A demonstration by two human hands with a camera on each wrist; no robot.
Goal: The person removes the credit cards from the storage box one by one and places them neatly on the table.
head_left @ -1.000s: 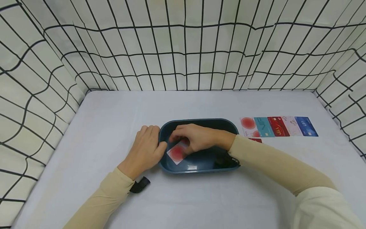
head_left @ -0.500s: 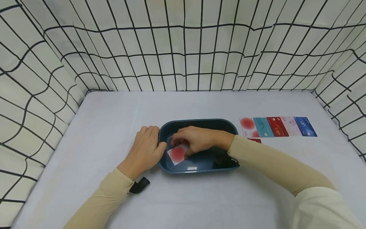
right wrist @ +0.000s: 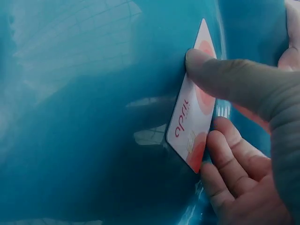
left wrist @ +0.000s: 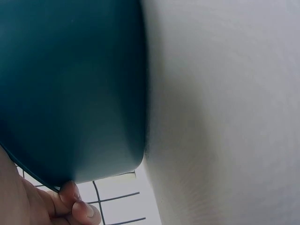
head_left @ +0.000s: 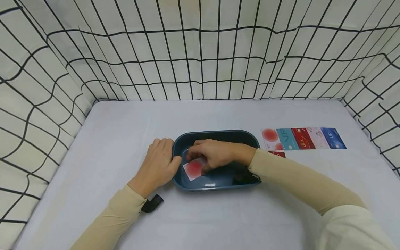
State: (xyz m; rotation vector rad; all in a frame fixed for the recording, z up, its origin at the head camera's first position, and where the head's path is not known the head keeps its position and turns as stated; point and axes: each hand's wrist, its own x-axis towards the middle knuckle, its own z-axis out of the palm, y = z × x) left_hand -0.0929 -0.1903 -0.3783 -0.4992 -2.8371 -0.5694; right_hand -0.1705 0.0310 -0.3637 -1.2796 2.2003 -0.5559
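Note:
A dark blue plastic tub (head_left: 218,178) sits on the white table. My left hand (head_left: 157,163) holds its left end, thumb over the rim; in the left wrist view the fingertips (left wrist: 84,211) show at the rim's outer side. Inside the tub, my right hand (head_left: 215,152) pinches a white card with red circles (head_left: 193,169) near the left end. In the right wrist view the thumb (right wrist: 229,77) lies across the printed face of the card (right wrist: 192,115), which stands tilted, and the other fingers are at its edge.
To the right of the tub lies a row of cards: one with red circles (head_left: 269,135), a teal one (head_left: 286,139), a red one (head_left: 303,138), a pale pink one (head_left: 318,138) and a blue one (head_left: 333,138). Another red card (head_left: 279,153) is partly hidden by the right sleeve. Black-gridded walls (head_left: 200,48) surround the table.
The card in my right hand has turned slightly, and that hand's fingers have shifted a little from their blurred position one second ago. My left hand stays on the tub's rim.

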